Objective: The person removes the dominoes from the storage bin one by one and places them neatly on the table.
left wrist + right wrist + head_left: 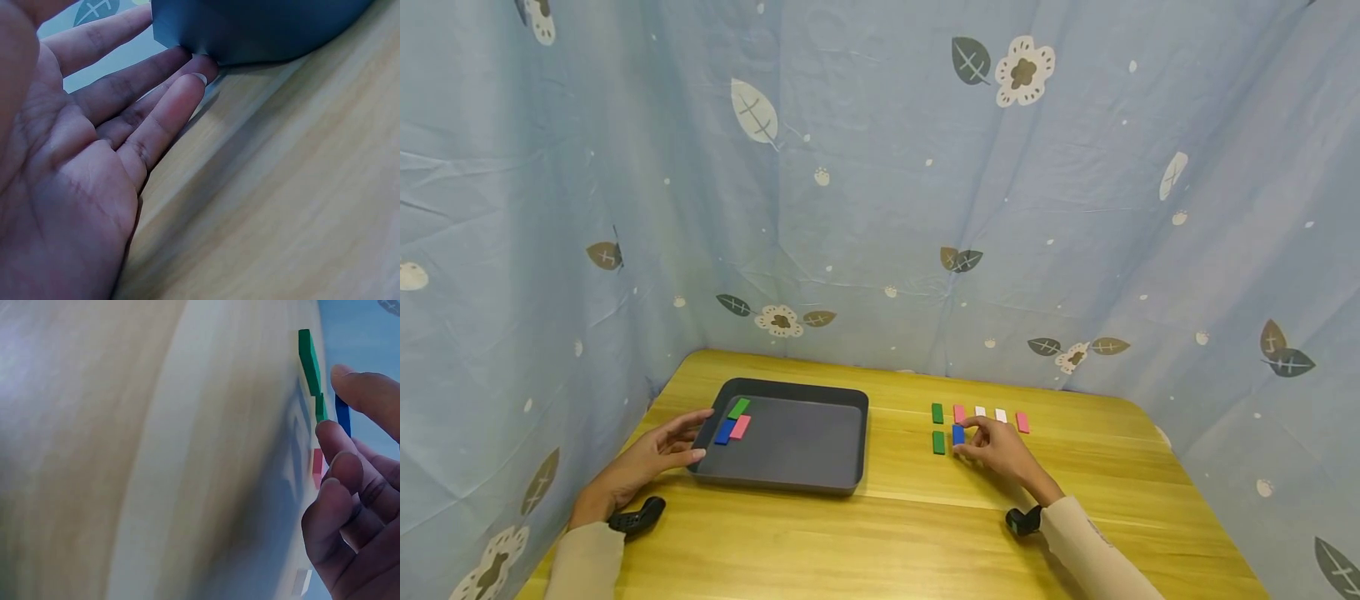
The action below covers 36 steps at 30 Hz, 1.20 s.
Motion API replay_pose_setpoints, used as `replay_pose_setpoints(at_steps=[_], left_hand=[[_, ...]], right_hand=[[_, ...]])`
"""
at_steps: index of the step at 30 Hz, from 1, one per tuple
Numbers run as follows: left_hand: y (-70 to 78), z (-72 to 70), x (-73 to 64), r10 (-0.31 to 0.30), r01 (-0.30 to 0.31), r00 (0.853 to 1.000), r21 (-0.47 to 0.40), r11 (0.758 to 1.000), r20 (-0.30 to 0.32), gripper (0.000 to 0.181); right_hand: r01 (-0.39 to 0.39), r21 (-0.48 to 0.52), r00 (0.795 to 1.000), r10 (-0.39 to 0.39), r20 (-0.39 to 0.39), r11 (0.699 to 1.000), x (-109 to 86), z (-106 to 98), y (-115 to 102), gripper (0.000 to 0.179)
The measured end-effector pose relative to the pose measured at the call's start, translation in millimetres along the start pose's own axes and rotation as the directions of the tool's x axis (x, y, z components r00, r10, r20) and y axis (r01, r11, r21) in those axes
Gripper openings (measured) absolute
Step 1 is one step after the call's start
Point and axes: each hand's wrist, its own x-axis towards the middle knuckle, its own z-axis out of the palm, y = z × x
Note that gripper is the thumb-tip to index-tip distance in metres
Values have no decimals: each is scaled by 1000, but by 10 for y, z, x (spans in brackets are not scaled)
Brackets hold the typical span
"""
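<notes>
My right hand (1000, 450) pinches a blue block (958, 435) between thumb and fingers. In the right wrist view that blue block (342, 416) shows edge-on between thumb and forefinger. Just left of it a green block (938, 442) lies on the table. At the left, my left hand (651, 458) rests its fingertips on the outer side of a dark grey tray (812, 433). Seen from the left wrist, its fingers (169, 112) are extended against the tray wall (262, 31). Inside the tray lie a green block (739, 408), a blue block (725, 432) and a pink block (741, 427).
Behind the right hand runs a row: a green block (937, 413), a pink block (959, 413), two white blocks (1001, 415) and another pink block (1022, 422). A patterned blue curtain (880, 208) surrounds the wooden table (820, 542).
</notes>
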Motion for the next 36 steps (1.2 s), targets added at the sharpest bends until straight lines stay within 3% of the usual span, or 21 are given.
replay_pose_setpoints(at_steps=[18, 36], left_hand=[[0, 3, -1, 5, -5, 1000, -5, 1000, -4, 68], [11, -5, 14, -8, 8, 1000, 3, 1000, -5, 68]], right_hand=[[-17, -73, 1000, 17, -7, 997, -39, 9, 118, 49], [-34, -90, 999, 35, 8, 995, -32, 0, 102, 47]])
